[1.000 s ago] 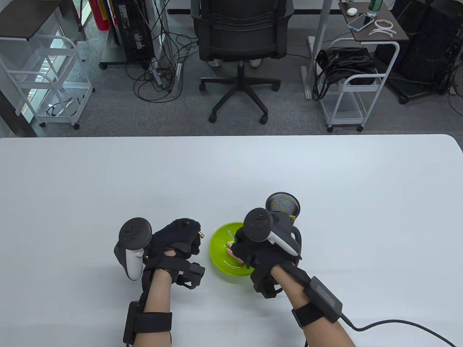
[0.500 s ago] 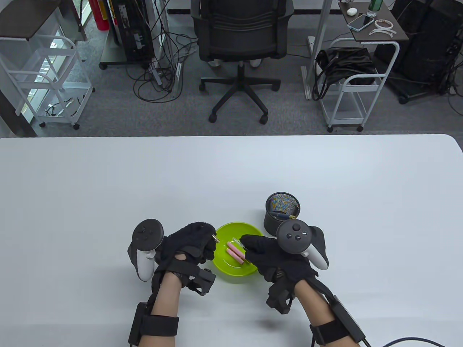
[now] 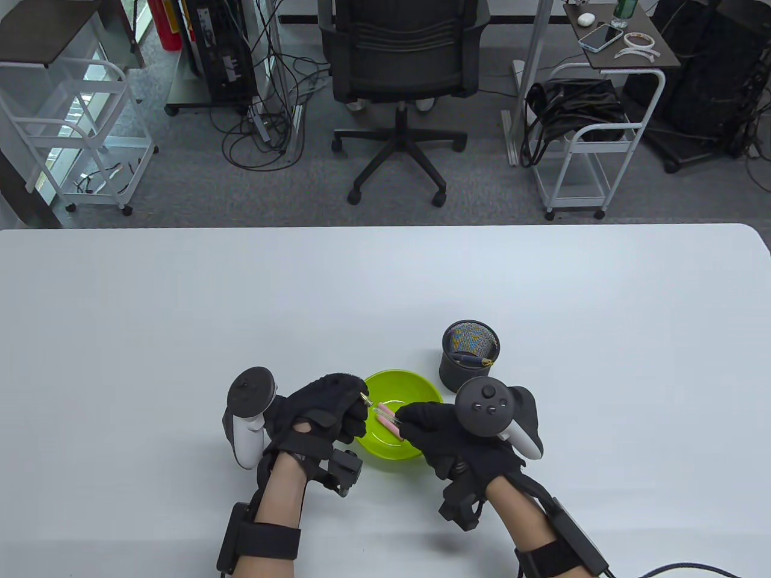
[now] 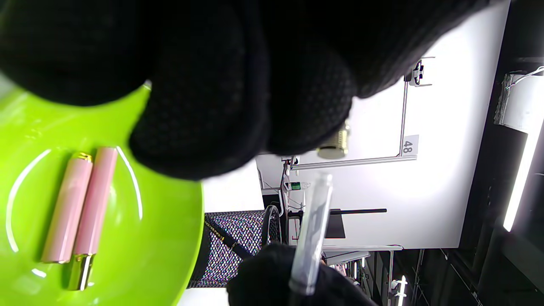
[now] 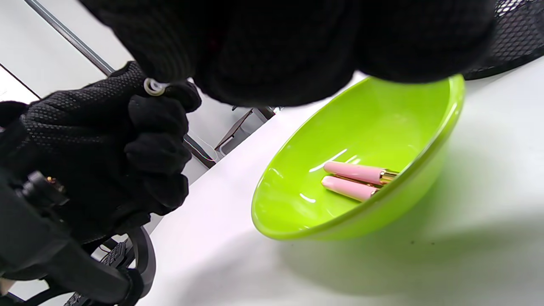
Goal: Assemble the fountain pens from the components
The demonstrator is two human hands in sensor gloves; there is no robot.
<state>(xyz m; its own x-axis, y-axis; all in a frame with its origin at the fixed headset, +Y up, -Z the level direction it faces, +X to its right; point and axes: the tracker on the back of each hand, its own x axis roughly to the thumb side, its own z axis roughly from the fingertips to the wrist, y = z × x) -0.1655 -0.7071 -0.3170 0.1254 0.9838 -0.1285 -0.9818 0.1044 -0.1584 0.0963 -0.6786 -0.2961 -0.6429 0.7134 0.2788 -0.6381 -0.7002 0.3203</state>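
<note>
- The left hand [image 3: 322, 409] is over the left rim of the green bowl [image 3: 415, 451], with its fingers curled and pinching a small gold threaded pen part [image 4: 335, 144]. In the left wrist view this part protrudes from the fingertips.
- The right hand [image 3: 449, 430] is over the right side of the bowl. Its fingertips pinch a clear, thin tube [image 4: 312, 236], which is held at its rear end.
- The open front end of the tube points at the gold part and lies just beside it. The frames do not show whether the two parts touch.
- Both parts are held above the bowl, between the two hands.
- Two pink pen pieces [image 5: 355, 180] with gold ends lie side by side on the bowl floor, touching each other.
- The bowl stands on the white table [image 3: 181, 301].
- A black mesh pen cup [image 3: 470, 355] stands upright on the table just behind the bowl, to its right. A dark pen with a gold clip lies inside it.
</note>
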